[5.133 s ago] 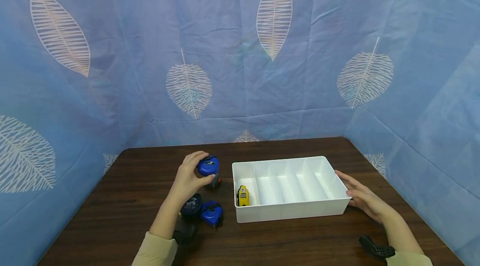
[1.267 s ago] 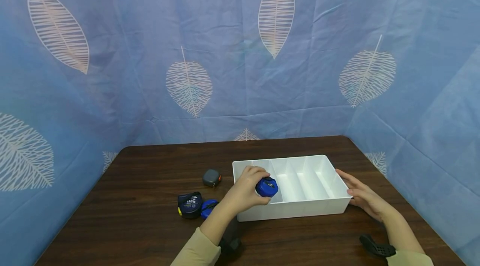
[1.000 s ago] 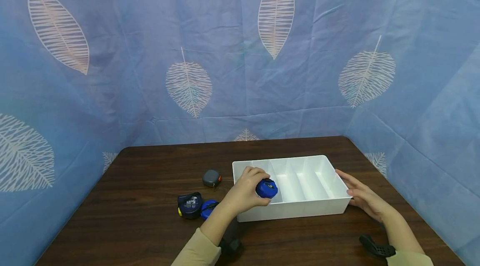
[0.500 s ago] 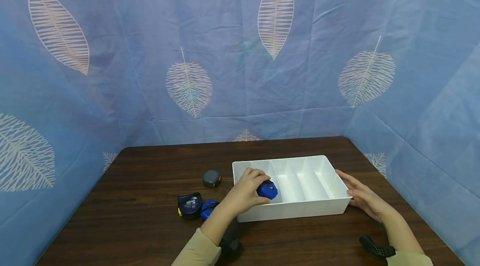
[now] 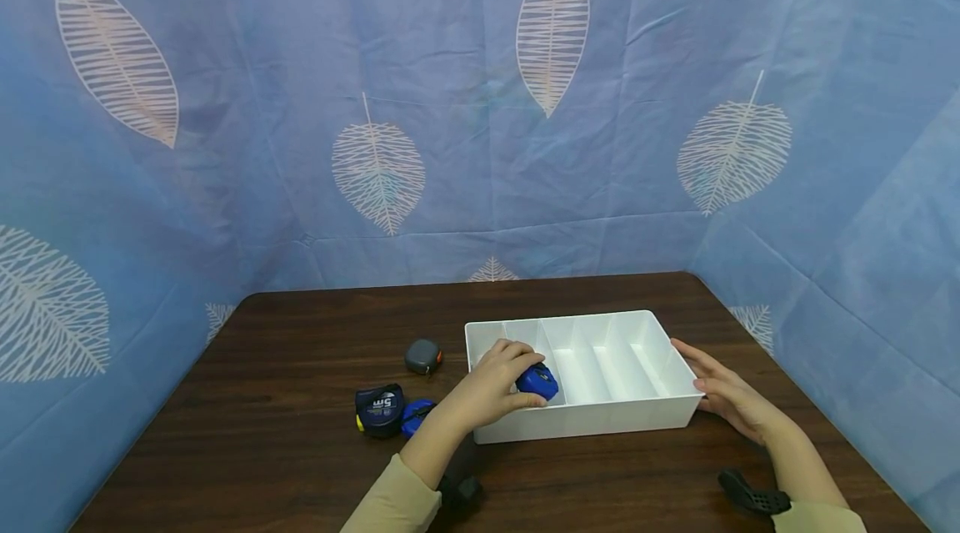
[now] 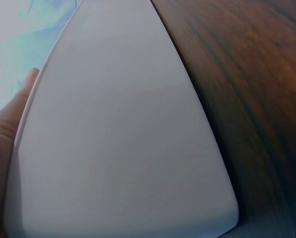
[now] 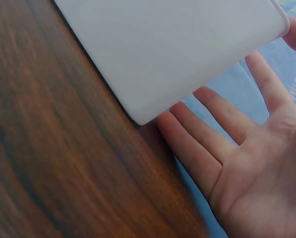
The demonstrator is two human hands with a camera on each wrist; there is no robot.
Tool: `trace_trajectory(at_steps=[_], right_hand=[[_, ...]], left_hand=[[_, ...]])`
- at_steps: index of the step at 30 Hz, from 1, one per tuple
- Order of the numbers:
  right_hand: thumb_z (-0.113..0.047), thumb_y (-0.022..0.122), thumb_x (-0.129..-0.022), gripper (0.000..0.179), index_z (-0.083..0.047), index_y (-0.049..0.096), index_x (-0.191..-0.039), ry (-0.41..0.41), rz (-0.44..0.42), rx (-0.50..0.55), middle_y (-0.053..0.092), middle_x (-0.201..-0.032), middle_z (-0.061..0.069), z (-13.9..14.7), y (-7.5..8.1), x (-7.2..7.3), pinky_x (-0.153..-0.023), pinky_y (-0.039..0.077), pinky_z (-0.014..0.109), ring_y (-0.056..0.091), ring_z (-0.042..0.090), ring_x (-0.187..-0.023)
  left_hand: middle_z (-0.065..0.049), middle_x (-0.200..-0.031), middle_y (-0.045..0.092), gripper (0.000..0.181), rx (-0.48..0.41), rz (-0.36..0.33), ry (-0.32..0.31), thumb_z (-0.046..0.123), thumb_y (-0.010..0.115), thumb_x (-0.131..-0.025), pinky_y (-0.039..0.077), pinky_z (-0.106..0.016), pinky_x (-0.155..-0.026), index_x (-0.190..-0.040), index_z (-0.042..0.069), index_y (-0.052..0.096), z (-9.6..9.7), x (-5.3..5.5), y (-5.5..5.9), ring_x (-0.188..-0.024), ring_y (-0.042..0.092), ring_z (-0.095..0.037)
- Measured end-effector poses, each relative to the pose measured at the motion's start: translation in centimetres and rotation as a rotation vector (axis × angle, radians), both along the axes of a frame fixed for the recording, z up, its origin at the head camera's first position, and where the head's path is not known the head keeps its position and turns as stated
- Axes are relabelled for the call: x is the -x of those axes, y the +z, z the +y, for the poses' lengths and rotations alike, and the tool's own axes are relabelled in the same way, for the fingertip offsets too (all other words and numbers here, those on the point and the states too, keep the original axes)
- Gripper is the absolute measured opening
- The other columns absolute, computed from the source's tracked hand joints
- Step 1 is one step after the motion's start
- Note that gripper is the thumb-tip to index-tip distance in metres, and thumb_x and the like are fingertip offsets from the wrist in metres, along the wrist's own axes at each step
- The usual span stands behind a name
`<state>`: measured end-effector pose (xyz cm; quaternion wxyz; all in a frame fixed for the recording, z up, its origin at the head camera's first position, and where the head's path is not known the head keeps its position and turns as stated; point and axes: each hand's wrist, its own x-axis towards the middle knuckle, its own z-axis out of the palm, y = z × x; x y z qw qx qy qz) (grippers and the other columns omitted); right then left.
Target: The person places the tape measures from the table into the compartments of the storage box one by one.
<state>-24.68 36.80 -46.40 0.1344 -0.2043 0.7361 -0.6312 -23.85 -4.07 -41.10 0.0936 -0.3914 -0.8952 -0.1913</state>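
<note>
My left hand (image 5: 491, 383) grips a blue tape measure (image 5: 537, 381) between thumb and fingers, down in the second compartment from the left of a white divided tray (image 5: 592, 423). The hand and forearm cover the leftmost compartment in the head view. The tray's long front wall (image 6: 113, 124) fills much of the left wrist view, with part of the hand at its rim. At the tray's right end, my right hand (image 5: 727, 395) rests with fingers extended. The right wrist view shows those fingers (image 7: 227, 116) spread along the white end wall, thumb up by the rim.
Left of the tray on the dark wooden table (image 5: 247, 399) lie a grey tape measure (image 5: 423, 356), a dark blue one marked 5m (image 5: 380, 410) and another blue tape measure (image 5: 415, 416), partly behind my left forearm. A blue leaf-print curtain (image 5: 450, 183) stands behind the table.
My left hand has carried the blue tape measure from beside the grey one rightward to the tray, then lowered and tilted it in the second compartment. My right hand has stayed at the tray's end.
</note>
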Motion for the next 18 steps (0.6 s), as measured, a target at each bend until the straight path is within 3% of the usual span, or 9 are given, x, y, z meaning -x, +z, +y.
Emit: trace_trajectory(at_steps=[7, 13, 18], right_hand=[[-0.016, 0.04, -0.098, 0.064, -0.016, 0.011, -0.155, 0.001, 0.006, -0.002, 0.029, -0.139, -0.027, 0.03, -0.05, 0.08, -0.089, 0.041, 0.049, 0.047, 0.001, -0.119], [-0.016, 0.041, -0.098, 0.064, -0.016, 0.012, -0.155, 0.014, -0.011, 0.024, 0.032, -0.139, -0.027, -0.04, -0.06, 0.03, -0.089, 0.042, 0.046, 0.049, 0.004, -0.119], [-0.016, 0.04, -0.098, 0.064, -0.017, 0.012, -0.155, 0.02, -0.019, 0.033, 0.033, -0.139, -0.027, -0.06, -0.03, 0.01, -0.089, 0.043, 0.043, 0.049, 0.006, -0.119]], left_hand=[[0.002, -0.129, 0.054, 0.055, 0.05, -0.044, -0.025, 0.051, 0.056, -0.091, 0.04, -0.036, -0.097, -0.135, 0.017, 0.056, -0.06, -0.08, 0.03, -0.117, 0.045, -0.016], [0.007, -0.115, 0.063, 0.028, 0.036, -0.057, -0.138, 0.03, 0.056, -0.098, 0.043, -0.022, -0.091, -0.116, 0.015, 0.071, -0.08, 0.07, -0.1, -0.107, 0.056, -0.007], [0.007, -0.114, 0.066, 0.025, 0.035, -0.075, -0.155, 0.025, 0.057, -0.098, 0.044, -0.018, -0.089, -0.113, 0.014, 0.072, 0.01, 0.3, -0.21, -0.105, 0.059, -0.005]])
